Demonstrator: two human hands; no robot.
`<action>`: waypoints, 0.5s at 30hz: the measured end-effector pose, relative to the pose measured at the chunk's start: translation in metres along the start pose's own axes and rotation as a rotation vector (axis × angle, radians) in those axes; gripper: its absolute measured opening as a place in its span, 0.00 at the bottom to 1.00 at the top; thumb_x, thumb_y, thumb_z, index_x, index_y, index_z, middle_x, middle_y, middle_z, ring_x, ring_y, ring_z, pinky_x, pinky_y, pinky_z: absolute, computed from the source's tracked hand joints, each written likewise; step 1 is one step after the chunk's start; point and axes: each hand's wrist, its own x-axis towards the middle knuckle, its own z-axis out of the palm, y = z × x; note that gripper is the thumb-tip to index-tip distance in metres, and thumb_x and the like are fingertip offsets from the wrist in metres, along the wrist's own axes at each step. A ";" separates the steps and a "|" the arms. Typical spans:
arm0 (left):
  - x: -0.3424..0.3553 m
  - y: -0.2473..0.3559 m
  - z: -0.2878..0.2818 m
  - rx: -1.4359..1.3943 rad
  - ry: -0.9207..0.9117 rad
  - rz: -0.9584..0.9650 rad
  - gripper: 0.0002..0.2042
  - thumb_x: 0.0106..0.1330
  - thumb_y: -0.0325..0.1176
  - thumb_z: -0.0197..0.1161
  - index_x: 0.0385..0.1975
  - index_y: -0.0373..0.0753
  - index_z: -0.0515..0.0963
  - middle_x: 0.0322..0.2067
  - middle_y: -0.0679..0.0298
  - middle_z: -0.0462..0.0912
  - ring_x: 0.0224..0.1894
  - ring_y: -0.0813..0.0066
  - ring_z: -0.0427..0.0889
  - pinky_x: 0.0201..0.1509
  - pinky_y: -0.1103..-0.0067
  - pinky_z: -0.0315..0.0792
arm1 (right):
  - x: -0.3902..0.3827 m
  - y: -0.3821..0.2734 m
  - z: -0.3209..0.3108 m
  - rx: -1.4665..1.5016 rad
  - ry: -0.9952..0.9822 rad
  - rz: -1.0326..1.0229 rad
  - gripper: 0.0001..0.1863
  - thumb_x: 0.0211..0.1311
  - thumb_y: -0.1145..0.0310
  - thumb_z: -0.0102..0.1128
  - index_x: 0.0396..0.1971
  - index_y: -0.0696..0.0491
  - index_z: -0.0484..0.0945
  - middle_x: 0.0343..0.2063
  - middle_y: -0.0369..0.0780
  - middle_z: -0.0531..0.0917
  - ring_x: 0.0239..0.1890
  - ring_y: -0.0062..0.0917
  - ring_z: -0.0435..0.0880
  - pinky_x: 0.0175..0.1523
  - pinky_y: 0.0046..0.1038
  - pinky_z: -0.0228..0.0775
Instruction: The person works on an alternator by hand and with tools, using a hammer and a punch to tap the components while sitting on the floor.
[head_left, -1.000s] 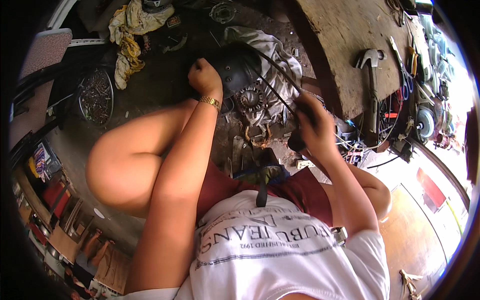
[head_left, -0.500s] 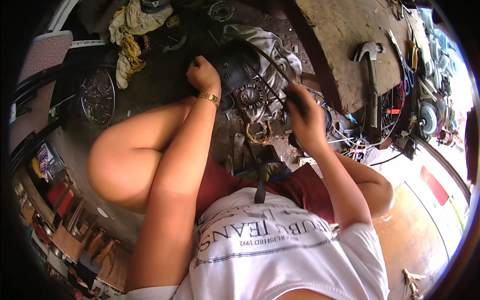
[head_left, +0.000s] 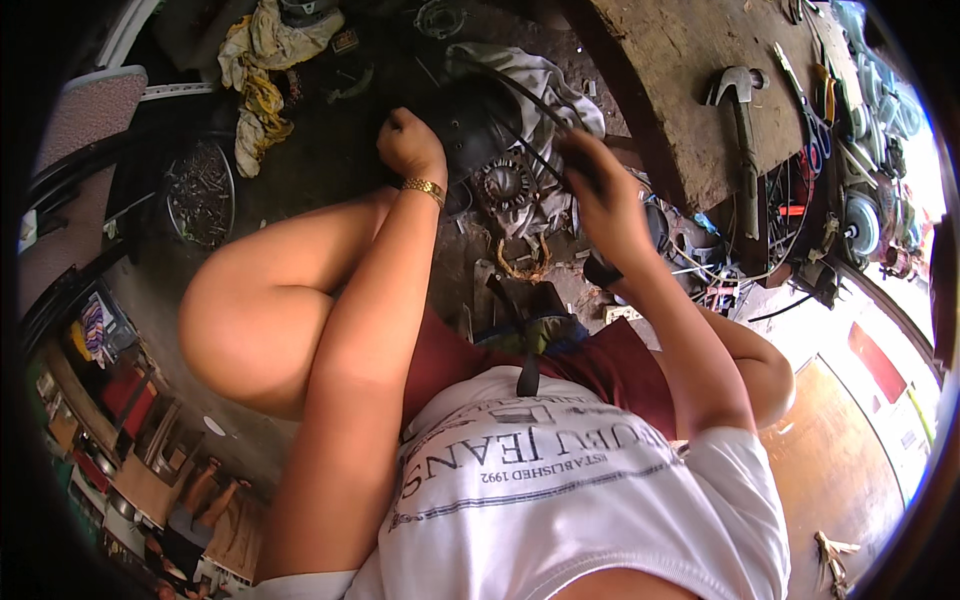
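I sit with my legs folded around a black curved shell (head_left: 470, 125), with small rivets or holes showing on its surface. My left hand (head_left: 412, 145) is closed in a fist at its left edge; what the fingers grip is hidden. My right hand (head_left: 600, 190), slightly blurred, is closed around thin black strips (head_left: 530, 145) that run up and left to the shell. Below the shell lies a round toothed metal part (head_left: 503, 185), like a motor core. A grey-white cloth (head_left: 545, 75) is bunched behind it, and a coil of copper-coloured wire (head_left: 523, 262) lies nearer me.
At the right, a wooden bench (head_left: 660, 90) bears a hammer (head_left: 740, 85) and blue-handled scissors (head_left: 815, 150). A metal bowl of screws (head_left: 200, 190) is at the left, near a yellowish-white rag (head_left: 262, 110). Wires and metal parts (head_left: 700, 270) crowd beside my right forearm.
My right hand has shifted slightly up and left, still holding the strips. The left hand stays at the shell's edge; the whole view has shifted a little.
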 end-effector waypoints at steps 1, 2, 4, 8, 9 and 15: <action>0.001 -0.001 -0.002 -0.007 0.012 0.001 0.21 0.63 0.39 0.45 0.27 0.26 0.79 0.30 0.38 0.79 0.35 0.39 0.79 0.41 0.60 0.72 | -0.023 -0.011 -0.022 -0.044 -0.039 0.005 0.21 0.60 0.84 0.50 0.55 0.57 0.71 0.48 0.46 0.81 0.53 0.26 0.79 0.57 0.26 0.67; 0.001 -0.001 -0.003 -0.013 0.011 0.006 0.21 0.63 0.39 0.45 0.27 0.26 0.79 0.30 0.38 0.80 0.35 0.39 0.79 0.41 0.60 0.72 | -0.040 -0.026 -0.038 -0.025 -0.062 0.019 0.21 0.60 0.85 0.50 0.55 0.57 0.71 0.47 0.46 0.81 0.53 0.27 0.79 0.57 0.26 0.67; 0.000 0.001 -0.001 -0.014 0.003 0.028 0.21 0.63 0.39 0.45 0.27 0.26 0.79 0.30 0.37 0.80 0.35 0.39 0.79 0.41 0.60 0.72 | -0.037 -0.019 -0.031 -0.096 -0.037 -0.019 0.21 0.60 0.85 0.50 0.54 0.57 0.72 0.47 0.47 0.81 0.53 0.28 0.79 0.56 0.27 0.68; -0.007 0.001 0.012 -0.046 -0.029 0.023 0.21 0.63 0.39 0.45 0.27 0.24 0.79 0.30 0.37 0.79 0.35 0.39 0.79 0.42 0.60 0.72 | 0.056 0.053 0.040 0.009 0.108 -0.187 0.19 0.61 0.79 0.52 0.53 0.56 0.73 0.48 0.46 0.81 0.51 0.31 0.81 0.55 0.28 0.70; 0.005 0.002 0.014 -0.072 -0.010 0.015 0.21 0.63 0.39 0.45 0.28 0.24 0.79 0.31 0.36 0.79 0.35 0.39 0.79 0.42 0.60 0.72 | 0.077 0.048 0.040 0.101 0.130 -0.228 0.19 0.61 0.79 0.52 0.53 0.55 0.73 0.49 0.45 0.81 0.52 0.30 0.79 0.57 0.28 0.68; 0.005 -0.007 0.008 -0.065 0.005 -0.019 0.22 0.64 0.39 0.45 0.30 0.22 0.78 0.32 0.35 0.79 0.37 0.39 0.79 0.44 0.60 0.71 | 0.011 -0.010 0.012 -0.033 0.031 -0.062 0.21 0.59 0.83 0.51 0.53 0.53 0.72 0.46 0.45 0.82 0.50 0.32 0.82 0.53 0.29 0.71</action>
